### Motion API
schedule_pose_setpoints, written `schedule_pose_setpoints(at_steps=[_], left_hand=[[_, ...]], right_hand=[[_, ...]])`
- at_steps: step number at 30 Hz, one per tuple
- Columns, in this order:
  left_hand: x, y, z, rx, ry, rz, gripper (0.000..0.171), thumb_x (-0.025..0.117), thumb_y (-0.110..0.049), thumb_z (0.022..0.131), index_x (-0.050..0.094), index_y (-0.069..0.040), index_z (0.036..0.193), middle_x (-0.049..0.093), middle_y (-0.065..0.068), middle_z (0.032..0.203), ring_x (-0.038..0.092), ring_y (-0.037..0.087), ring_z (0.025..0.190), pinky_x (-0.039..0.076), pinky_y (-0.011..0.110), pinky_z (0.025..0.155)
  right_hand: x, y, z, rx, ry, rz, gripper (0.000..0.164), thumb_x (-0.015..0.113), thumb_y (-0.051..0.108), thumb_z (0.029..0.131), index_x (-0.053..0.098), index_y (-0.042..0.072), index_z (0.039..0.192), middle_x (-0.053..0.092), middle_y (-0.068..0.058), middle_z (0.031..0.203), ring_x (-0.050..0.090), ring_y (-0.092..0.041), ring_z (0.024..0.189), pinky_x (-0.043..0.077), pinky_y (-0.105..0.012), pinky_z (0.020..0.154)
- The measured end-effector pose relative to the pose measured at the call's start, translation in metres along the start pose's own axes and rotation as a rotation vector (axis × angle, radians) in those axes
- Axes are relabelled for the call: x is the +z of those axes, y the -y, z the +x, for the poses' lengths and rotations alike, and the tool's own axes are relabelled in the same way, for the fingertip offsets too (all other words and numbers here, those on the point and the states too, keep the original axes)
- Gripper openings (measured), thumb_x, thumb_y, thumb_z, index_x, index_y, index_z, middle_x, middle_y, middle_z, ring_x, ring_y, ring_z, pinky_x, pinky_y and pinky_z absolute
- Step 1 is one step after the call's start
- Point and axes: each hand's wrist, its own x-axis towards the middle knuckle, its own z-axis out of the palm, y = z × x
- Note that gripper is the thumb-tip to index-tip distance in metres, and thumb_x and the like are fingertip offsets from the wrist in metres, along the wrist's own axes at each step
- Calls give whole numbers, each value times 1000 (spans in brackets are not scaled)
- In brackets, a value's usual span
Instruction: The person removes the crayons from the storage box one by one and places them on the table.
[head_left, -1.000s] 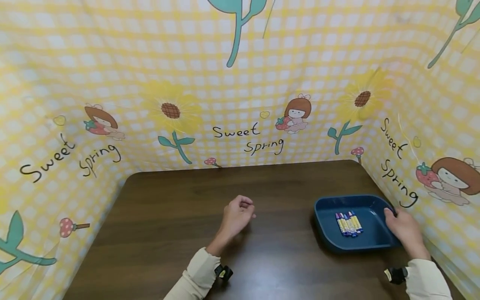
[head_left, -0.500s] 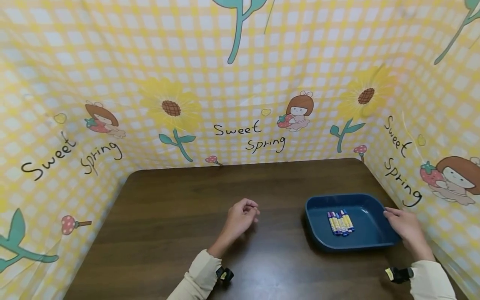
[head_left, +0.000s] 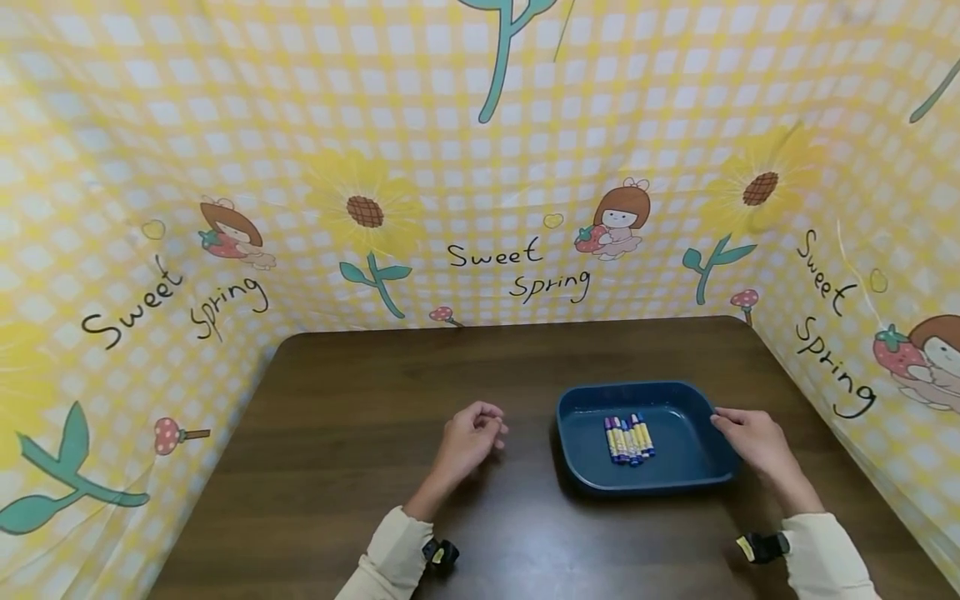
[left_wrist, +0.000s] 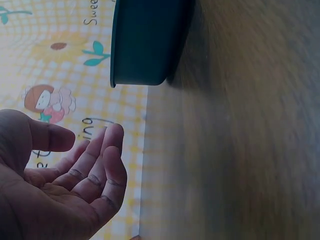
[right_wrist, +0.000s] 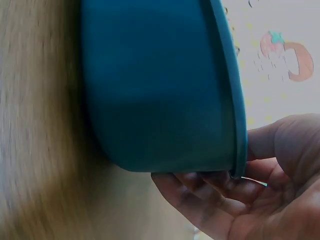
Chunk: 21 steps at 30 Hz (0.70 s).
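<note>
A dark blue rectangular tray (head_left: 697, 450) with rounded corners is on the right half of the table in the head view. Several crayons (head_left: 629, 440) with yellow wrappers and purple and blue tips lie side by side inside it. My right hand (head_left: 761, 447) grips the tray's right end. In the right wrist view the thumb (right_wrist: 261, 142) comes over the rim while the fingers lie against the outer wall. Left of the tray, my left hand (head_left: 467, 440) holds nothing, its fingers loosely curled. The left wrist view shows the tray's end wall (left_wrist: 150, 45) beyond that hand.
The dark brown wooden table (head_left: 360, 467) reaches back to a yellow checked cloth (head_left: 420, 167), which stands up along the back and both sides. Each wrist wears a small black device, the left one (head_left: 441, 553) just above the table.
The tray with its crayons has moved left, toward the middle, with my right hand gripping its end. My left hand has stayed about where it was; the head view has swung slightly left.
</note>
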Motion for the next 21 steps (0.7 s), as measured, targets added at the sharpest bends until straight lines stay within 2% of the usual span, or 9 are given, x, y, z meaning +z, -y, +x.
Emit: schedule_pose_setpoints(at_steps=[5, 10, 18, 21], left_hand=[[-11, 6, -2, -1, -48, -12, 18, 56, -7, 97, 67, 3, 107, 74, 24, 94, 74, 25, 70, 55, 25, 60], [-25, 9, 0, -26, -77, -16, 18, 57, -8, 98, 68, 2, 108, 75, 23, 95, 73, 25, 71, 50, 21, 57], [-44, 12, 0, -62, -99, -15, 19, 58, -11, 100, 68, 2, 110, 75, 21, 98, 73, 24, 74, 58, 38, 64], [-55, 12, 1, -74, -127, -13, 20, 58, -12, 101, 69, 1, 110, 75, 22, 99, 73, 24, 75, 58, 39, 66]], right_hand=[[16, 16, 2, -35, 5, -5, 49, 49, 27, 106, 56, -12, 135, 53, -39, 135, 56, -54, 122, 54, -59, 91], [30, 31, 3, -80, -4, 0, 46, 52, 26, 105, 61, -10, 131, 59, -36, 131, 58, -52, 121, 52, -59, 93], [50, 56, 4, -120, 22, 31, 43, 54, 26, 105, 63, -9, 129, 62, -33, 129, 60, -48, 121, 51, -58, 96], [59, 68, 8, -130, 46, 63, 43, 55, 25, 104, 63, -9, 129, 62, -32, 130, 59, -47, 123, 50, -58, 99]])
